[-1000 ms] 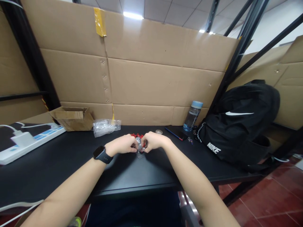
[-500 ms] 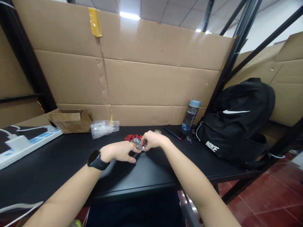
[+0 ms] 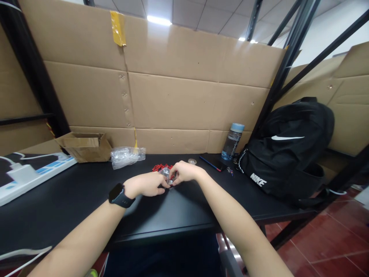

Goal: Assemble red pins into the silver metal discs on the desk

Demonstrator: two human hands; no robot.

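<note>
On the black table lies a small clear plastic piece (image 3: 165,171), with a bunch of red cord or chain (image 3: 158,167) just behind it. My left hand (image 3: 150,184), wearing a black watch (image 3: 120,195), reaches in from the left, its fingertips closed at the plastic's near edge. From the right my right hand (image 3: 184,172) pinches at the same spot, fingers bent down onto the plastic and a bit of red. The fingertips nearly meet, and they partly hide what they grip. A round clear disc (image 3: 191,161) lies beyond my right hand.
Crumpled clear plastic wrap (image 3: 127,157) and an open cardboard box (image 3: 85,147) stand at the back left, near a white power strip (image 3: 43,175). At right are a dark phone (image 3: 212,163), a water bottle (image 3: 232,141), small keychain-like trinkets (image 3: 230,171) and a black backpack (image 3: 288,150).
My left thumb has drawn in toward the fingers. My right hand has shifted very slightly left, still at the plastic piece. The rest of the table looks the same.
</note>
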